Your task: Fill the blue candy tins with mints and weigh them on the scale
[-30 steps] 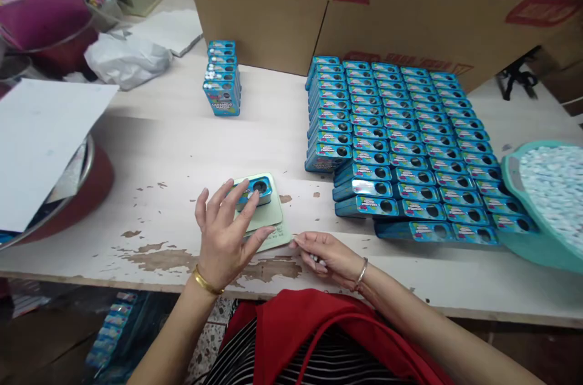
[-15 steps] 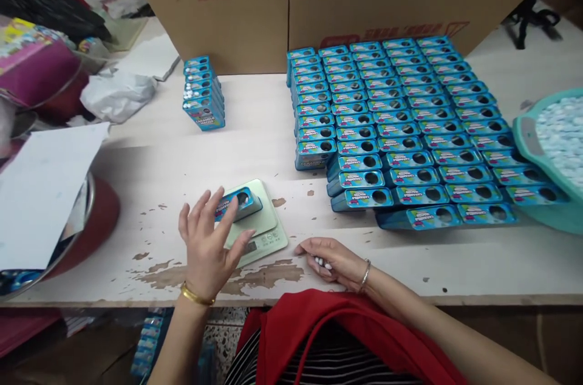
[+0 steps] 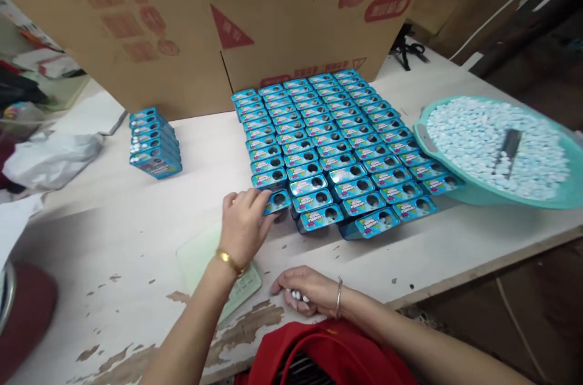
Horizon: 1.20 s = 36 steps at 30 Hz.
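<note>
My left hand (image 3: pixel 243 222) is closed around the left end of a blue candy tin (image 3: pixel 277 199), which has a round hole in its top. This tin is at the front of the leftmost row of the tin array (image 3: pixel 312 151); whether its base touches the table is hidden. Beneath my left forearm lies a pale green kitchen scale (image 3: pixel 198 254), partly covered by the arm, with no tin visible on it. Close to the table's front, my right hand (image 3: pixel 310 291) rests curled around several small white candies (image 3: pixel 298 296).
At right stands a turquoise basin (image 3: pixel 423 136) of pale candies with a dark scoop (image 3: pixel 509 148) in it. A short row of tins (image 3: pixel 157 154) is at the left. Behind is a large cardboard box (image 3: pixel 182 27). A white plastic bag (image 3: pixel 54 160) lies far left.
My left hand has lifted the tin from the scale and carried it right to the array's front left. My right hand still holds the candies. The view has turned right.
</note>
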Each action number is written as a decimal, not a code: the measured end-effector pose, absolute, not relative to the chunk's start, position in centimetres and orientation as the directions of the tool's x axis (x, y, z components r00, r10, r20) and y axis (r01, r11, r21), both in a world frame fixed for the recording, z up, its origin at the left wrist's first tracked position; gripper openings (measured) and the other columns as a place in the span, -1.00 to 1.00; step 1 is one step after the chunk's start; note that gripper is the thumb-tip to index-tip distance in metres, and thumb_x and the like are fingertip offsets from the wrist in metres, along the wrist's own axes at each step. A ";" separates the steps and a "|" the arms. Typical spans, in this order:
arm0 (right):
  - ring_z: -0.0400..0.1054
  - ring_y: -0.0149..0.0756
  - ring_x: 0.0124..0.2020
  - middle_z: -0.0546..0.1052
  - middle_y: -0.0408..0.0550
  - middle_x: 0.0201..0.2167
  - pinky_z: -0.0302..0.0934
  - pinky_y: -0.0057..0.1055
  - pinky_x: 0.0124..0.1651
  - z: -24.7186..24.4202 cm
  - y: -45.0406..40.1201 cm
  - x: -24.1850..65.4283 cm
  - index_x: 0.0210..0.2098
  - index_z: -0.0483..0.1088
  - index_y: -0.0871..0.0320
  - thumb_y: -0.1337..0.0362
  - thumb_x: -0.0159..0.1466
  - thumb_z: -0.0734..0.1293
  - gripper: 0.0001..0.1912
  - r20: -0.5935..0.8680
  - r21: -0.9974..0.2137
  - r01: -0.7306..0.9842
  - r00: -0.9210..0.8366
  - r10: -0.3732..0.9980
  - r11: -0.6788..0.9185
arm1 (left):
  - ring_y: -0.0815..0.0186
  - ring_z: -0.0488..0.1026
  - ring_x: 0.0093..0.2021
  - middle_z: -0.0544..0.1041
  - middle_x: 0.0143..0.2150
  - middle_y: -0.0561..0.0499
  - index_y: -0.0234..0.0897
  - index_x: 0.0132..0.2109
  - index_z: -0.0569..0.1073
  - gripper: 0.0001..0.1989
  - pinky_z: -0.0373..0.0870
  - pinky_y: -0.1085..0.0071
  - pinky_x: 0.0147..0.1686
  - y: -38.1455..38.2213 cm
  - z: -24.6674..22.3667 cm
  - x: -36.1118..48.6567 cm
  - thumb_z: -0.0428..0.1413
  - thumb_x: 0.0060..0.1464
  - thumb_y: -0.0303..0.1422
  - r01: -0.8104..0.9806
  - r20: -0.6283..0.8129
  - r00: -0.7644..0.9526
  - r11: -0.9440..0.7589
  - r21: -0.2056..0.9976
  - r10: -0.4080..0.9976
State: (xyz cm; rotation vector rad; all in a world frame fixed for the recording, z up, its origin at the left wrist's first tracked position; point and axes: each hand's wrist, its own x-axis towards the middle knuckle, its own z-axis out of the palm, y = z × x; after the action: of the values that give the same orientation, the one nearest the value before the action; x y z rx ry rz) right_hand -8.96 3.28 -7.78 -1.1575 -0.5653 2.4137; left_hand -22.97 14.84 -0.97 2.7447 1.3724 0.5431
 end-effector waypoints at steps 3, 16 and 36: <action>-0.04 -0.62 -0.78 0.29 -0.27 -0.69 -0.33 -0.58 -0.72 -7.7 2.9 -8.9 -0.31 0.38 0.25 -0.01 0.07 0.31 -0.58 -0.644 -0.525 -0.185 -0.552 0.530 -0.831 | 0.16 0.37 -0.13 0.46 -0.11 -0.14 -0.24 0.05 0.36 -0.62 0.15 0.21 -0.13 16.2 -3.0 -21.9 0.09 0.10 -0.21 0.781 0.336 0.533 -0.604 0.160 0.777; -0.05 -0.60 -0.80 0.32 -0.26 -0.73 -0.36 -0.58 -0.73 -8.3 3.5 -9.9 -0.39 0.24 0.17 0.05 0.01 0.27 -0.68 -0.666 -0.547 -0.040 -0.583 0.464 -0.836 | -0.11 0.10 0.21 0.24 0.18 -0.28 -0.28 -0.12 0.44 -0.73 0.03 -0.08 0.08 31.5 -1.8 -41.8 0.08 0.02 -0.28 0.997 0.287 0.029 -0.008 -0.074 0.957; 0.15 -0.60 -0.75 0.46 -0.13 -0.59 -0.17 -0.61 -0.72 -8.8 1.9 -9.0 -0.39 0.33 0.27 0.09 0.04 0.39 -0.65 -0.536 -0.619 -0.230 -0.576 0.617 -0.751 | 0.27 0.42 -0.27 0.45 -0.14 -0.06 -0.24 -0.27 0.40 -0.78 0.36 0.31 -0.30 9.9 4.0 -33.3 -0.04 0.19 -0.22 0.852 -0.022 0.521 -0.522 -0.044 0.853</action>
State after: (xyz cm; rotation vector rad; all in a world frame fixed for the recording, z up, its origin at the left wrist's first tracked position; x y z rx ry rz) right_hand -9.00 1.89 -8.79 -1.0558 -0.6810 2.3208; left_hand -33.33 9.93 3.99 2.7640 1.5492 -0.0645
